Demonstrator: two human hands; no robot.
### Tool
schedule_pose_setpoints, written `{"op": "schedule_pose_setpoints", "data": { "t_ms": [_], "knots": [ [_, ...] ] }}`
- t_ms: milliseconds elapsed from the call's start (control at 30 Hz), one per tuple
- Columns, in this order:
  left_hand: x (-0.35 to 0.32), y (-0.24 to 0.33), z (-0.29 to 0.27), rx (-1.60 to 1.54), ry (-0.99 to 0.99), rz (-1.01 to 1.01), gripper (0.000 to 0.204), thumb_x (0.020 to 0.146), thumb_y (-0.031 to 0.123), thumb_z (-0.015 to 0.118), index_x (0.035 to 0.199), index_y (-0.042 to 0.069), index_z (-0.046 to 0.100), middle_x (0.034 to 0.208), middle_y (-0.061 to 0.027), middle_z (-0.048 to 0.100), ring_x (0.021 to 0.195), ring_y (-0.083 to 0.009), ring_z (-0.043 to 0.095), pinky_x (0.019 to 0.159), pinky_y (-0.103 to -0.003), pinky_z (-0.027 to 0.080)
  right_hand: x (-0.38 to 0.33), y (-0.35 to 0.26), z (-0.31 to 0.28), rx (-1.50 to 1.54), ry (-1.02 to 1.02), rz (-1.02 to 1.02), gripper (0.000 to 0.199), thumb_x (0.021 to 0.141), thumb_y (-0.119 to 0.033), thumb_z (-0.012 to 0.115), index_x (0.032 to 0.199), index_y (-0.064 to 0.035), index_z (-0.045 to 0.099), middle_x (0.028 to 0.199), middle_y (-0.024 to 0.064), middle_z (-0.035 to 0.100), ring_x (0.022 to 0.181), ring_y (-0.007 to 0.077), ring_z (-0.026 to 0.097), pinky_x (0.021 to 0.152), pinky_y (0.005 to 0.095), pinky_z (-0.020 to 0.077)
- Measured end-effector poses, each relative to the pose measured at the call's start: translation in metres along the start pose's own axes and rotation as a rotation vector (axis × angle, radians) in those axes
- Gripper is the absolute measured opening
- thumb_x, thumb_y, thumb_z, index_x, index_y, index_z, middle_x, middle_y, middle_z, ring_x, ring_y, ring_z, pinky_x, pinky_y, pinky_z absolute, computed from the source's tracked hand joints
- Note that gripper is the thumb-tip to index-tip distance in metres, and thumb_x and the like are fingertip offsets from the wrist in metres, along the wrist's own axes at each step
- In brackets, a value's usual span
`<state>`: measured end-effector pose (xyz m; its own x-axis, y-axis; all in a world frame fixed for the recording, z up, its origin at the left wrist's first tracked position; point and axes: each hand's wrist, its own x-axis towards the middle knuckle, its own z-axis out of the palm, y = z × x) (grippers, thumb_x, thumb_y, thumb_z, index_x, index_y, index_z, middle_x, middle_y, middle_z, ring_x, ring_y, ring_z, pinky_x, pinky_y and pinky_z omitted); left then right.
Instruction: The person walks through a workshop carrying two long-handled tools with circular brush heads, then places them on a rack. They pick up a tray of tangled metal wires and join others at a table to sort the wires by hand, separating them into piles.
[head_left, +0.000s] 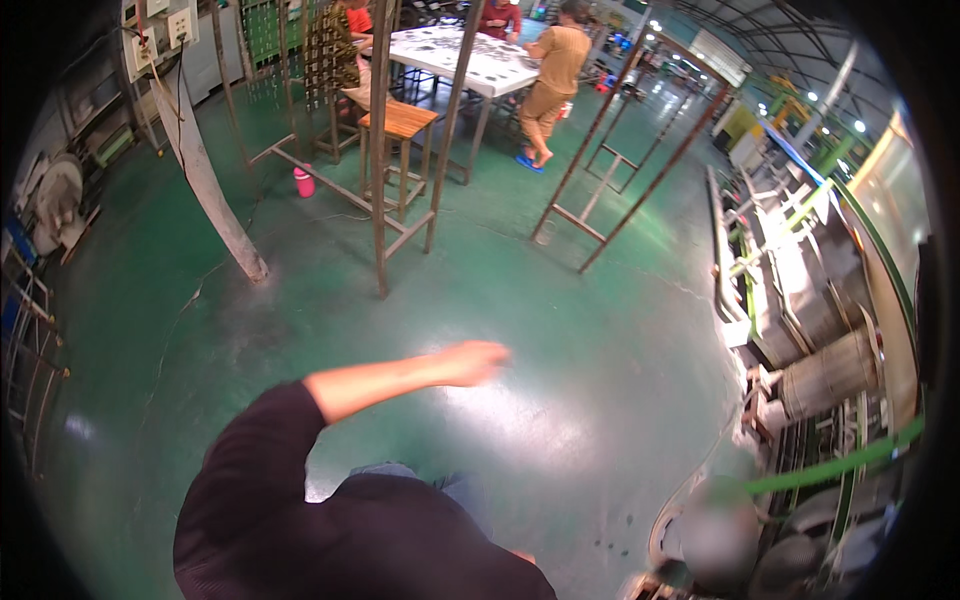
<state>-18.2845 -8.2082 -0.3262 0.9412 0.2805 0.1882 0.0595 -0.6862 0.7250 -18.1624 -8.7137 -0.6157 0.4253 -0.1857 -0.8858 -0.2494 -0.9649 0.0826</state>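
My left arm, in a dark sleeve pushed up to the elbow, reaches out to the right over the green floor [560, 330]. My left hand [475, 362] is blurred by motion, hangs in the air and touches nothing; nothing shows in it. My dark shirt [370, 540] fills the lower middle of the view. My right hand is hidden below the torso.
A machine [820, 370] with metal rollers and a green strap [840, 465] lines the right side. Rusty metal frames [380, 200] and a wooden stool [398, 120] stand ahead, with a pink bottle [303, 182] on the floor. People stand at a white table [470, 55] far back.
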Motion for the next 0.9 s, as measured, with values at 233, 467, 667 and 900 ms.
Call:
{"op": "schedule_pose_setpoints", "data": {
  "t_ms": [233,467,667,900],
  "knots": [
    [0.302,0.197,-0.060,0.293,-0.324,1.274,0.018,0.062,0.020,0.063,0.074,0.007,0.065,0.078,-0.0119,0.066,0.075,-0.0300,0.061,0.063,-0.042,0.048,0.012,-0.225,-0.109,-0.062,-0.049,-0.482,0.032,0.086,-0.030,0.052,0.089,-0.0006,0.063,0.082,0.0149,0.066,0.066,0.0239,0.065,0.056,0.0369,0.0506],
    [0.468,0.122,-0.124,0.578,-0.534,0.988,0.022,0.063,0.024,0.065,0.078,0.009,0.066,0.080,-0.0077,0.066,0.074,-0.0267,0.061,0.065,-0.044,0.048,0.012,-0.438,-0.249,-0.197,-0.135,-0.621,0.030,0.085,-0.029,0.053,0.089,-0.0006,0.064,0.081,0.0147,0.066,0.065,0.0227,0.065,0.057,0.0359,0.0509],
    [0.571,0.007,-0.200,0.832,-0.683,1.027,0.022,0.069,0.025,0.063,0.085,0.012,0.067,0.088,-0.0059,0.066,0.081,-0.0245,0.061,0.070,-0.046,0.049,0.037,-0.688,-0.270,-0.244,-0.080,-0.714,0.029,0.085,-0.028,0.054,0.088,-0.0006,0.064,0.080,0.0145,0.066,0.065,0.0217,0.065,0.059,0.0350,0.0512],
    [0.738,-0.153,-0.345,1.027,-0.748,1.056,0.022,0.076,0.027,0.061,0.094,0.016,0.068,0.097,-0.0038,0.065,0.089,-0.0220,0.060,0.074,-0.048,0.049,0.040,-1.019,-0.308,-0.297,-0.021,-0.779,0.027,0.084,-0.026,0.055,0.088,-0.0006,0.064,0.079,0.0143,0.067,0.065,0.0205,0.066,0.060,0.0340,0.0514]
  ]
}}
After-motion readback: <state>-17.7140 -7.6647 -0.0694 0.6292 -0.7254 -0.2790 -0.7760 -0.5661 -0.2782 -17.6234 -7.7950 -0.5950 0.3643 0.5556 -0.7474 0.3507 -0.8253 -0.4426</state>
